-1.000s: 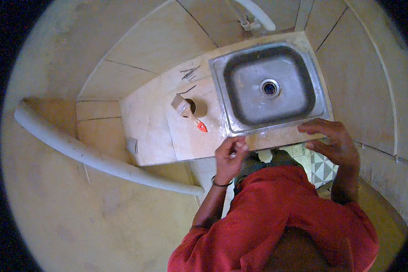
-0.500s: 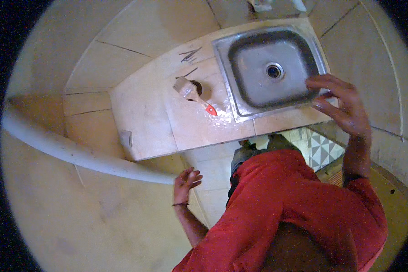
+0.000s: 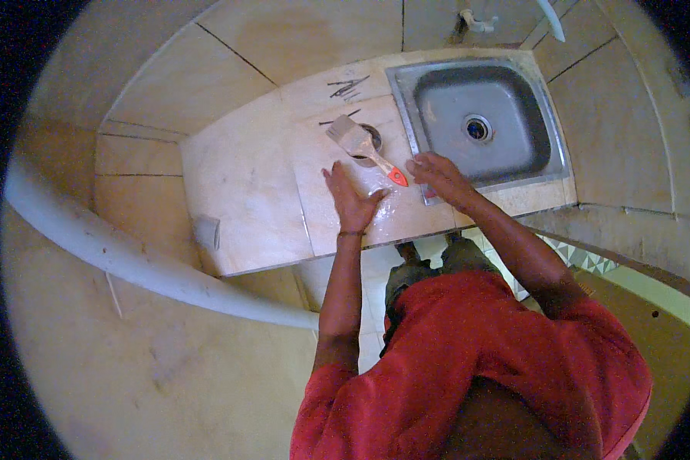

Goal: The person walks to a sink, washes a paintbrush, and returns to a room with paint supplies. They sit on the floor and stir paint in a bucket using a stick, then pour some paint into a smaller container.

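A paintbrush point(image 3: 352, 139) with a red-tipped handle rests at a slant across a round container point(image 3: 371, 132) on the tiled counter point(image 3: 245, 192). My left hand point(image 3: 351, 198) is open, fingers spread, just below the brush near a wet patch on the counter. My right hand point(image 3: 441, 176), fingers apart and slightly bent, hovers by the handle's tip and the left rim of the steel sink point(image 3: 506, 115), holding nothing that I can see. Several dark thin pieces point(image 3: 347, 86) lie behind the container.
A tap fitting point(image 3: 479, 21) is on the tiled wall behind the sink. A long white pipe point(image 3: 130, 261) runs along the left. A small grey piece point(image 3: 205, 230) is at the counter's left end. My body and feet are below the counter's front edge.
My left hand has swung up from below the counter's edge to beside the brush. My right hand has moved left, from the sink's right side to the brush handle's end.
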`<action>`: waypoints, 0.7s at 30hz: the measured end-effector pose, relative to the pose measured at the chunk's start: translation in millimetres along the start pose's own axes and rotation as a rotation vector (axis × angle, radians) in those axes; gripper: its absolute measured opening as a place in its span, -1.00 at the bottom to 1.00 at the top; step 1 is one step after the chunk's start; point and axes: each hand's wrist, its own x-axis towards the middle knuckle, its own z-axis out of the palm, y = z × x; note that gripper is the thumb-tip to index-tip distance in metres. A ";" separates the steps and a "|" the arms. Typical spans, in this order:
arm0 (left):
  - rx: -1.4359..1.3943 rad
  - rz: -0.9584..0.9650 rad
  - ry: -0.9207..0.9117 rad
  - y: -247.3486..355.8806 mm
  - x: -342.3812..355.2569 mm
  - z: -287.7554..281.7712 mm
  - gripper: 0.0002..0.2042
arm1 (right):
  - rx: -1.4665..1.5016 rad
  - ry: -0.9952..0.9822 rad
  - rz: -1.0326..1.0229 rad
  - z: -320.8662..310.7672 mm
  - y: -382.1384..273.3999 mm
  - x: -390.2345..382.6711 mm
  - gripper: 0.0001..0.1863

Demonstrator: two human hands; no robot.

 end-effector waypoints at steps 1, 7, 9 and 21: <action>-0.025 -0.002 0.003 -9.2 10.9 12.4 0.17 | 0.109 -0.015 0.084 13.5 -17.2 6.0 -0.57; -0.197 0.053 0.137 -24.9 58.9 59.5 0.01 | 0.124 -0.261 -0.045 35.2 -13.7 31.1 -0.68; -0.203 0.073 0.060 -24.9 72.4 55.7 0.00 | 0.388 -0.191 -0.080 33.8 -5.2 20.6 -0.72; -0.768 0.090 -0.286 81.9 -19.1 28.8 -0.07 | 0.738 0.721 -0.336 -51.4 63.4 -279.1 -0.70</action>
